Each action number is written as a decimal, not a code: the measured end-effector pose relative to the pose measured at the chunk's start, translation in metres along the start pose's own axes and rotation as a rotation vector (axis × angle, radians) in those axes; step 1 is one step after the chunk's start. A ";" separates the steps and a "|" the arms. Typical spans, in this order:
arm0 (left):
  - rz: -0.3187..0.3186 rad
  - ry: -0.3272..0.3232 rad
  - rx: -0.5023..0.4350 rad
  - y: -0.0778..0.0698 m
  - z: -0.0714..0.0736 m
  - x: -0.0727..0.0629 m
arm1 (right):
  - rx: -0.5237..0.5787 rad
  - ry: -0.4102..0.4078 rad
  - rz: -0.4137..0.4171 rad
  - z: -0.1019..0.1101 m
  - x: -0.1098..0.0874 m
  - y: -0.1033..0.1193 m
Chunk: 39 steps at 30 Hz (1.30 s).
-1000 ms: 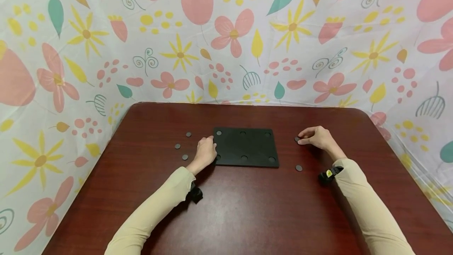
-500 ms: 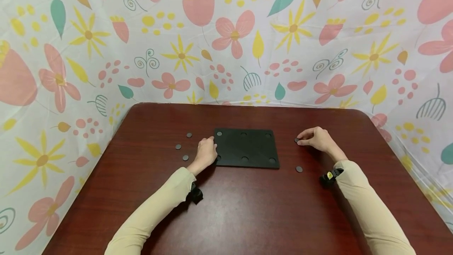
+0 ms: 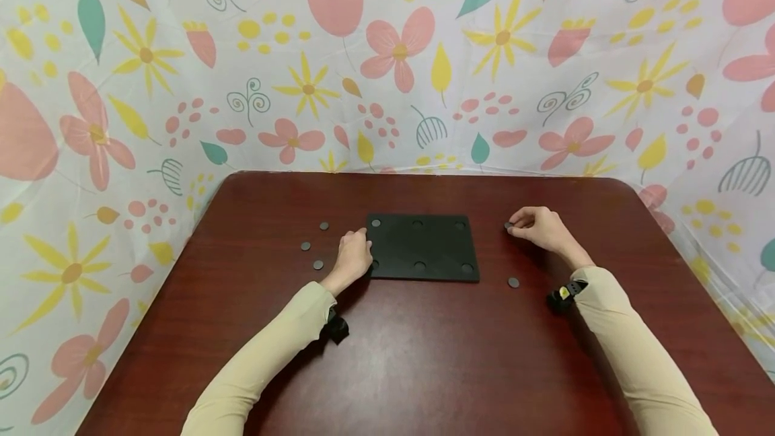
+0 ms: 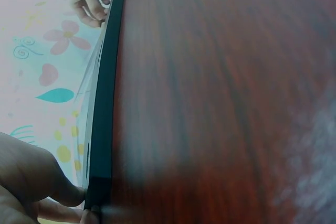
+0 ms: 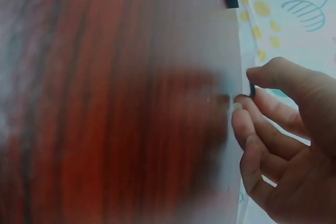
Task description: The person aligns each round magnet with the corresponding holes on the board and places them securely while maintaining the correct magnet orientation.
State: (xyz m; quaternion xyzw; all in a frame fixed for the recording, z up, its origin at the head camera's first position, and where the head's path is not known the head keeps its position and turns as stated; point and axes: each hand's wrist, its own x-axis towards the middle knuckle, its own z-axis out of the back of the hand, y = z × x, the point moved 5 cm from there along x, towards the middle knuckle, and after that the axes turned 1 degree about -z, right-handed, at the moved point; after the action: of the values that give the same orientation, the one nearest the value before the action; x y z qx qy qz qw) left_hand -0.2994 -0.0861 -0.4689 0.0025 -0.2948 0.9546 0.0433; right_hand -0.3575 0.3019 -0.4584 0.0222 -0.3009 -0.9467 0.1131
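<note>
A flat black board (image 3: pixel 424 246) with round recesses along its long edges lies on the table. One grey disc (image 3: pixel 376 223) fills its far-left recess. My left hand (image 3: pixel 352 256) grips the board's left edge, with thumb and fingers at the corner in the left wrist view. To the right of the board, my right hand (image 3: pixel 541 228) pinches a small dark disc (image 5: pixel 252 88) between thumb and forefinger. The other fingers of that hand are curled beneath, in the right wrist view. Nearer me lies another grey disc (image 3: pixel 513 282).
Left of the board, three loose discs lie apart from each other: a far one (image 3: pixel 324 226), a middle one (image 3: pixel 305 246) and a near one (image 3: pixel 318 265). The dark red wooden table (image 3: pixel 412 355) ends at a flower-print curtain (image 3: pixel 399 120) behind.
My right hand has the disc pinched and has raised it slightly. The left hand keeps its grip on the board. The head view has shifted a little.
</note>
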 end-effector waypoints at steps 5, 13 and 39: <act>-0.001 0.002 0.009 0.000 -0.001 0.000 | 0.017 -0.042 0.005 0.001 0.001 0.003; 0.012 -0.002 0.006 0.000 -0.001 0.001 | 0.039 -0.081 0.027 0.000 0.001 0.011; 0.032 0.022 0.018 -0.001 0.000 0.001 | 0.073 -0.068 0.059 -0.011 0.012 0.027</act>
State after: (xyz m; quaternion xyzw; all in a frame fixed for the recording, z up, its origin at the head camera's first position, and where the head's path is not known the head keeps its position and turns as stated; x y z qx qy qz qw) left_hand -0.3001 -0.0849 -0.4684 -0.0125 -0.2855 0.9578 0.0315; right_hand -0.3628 0.2719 -0.4517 -0.0149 -0.3396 -0.9315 0.1296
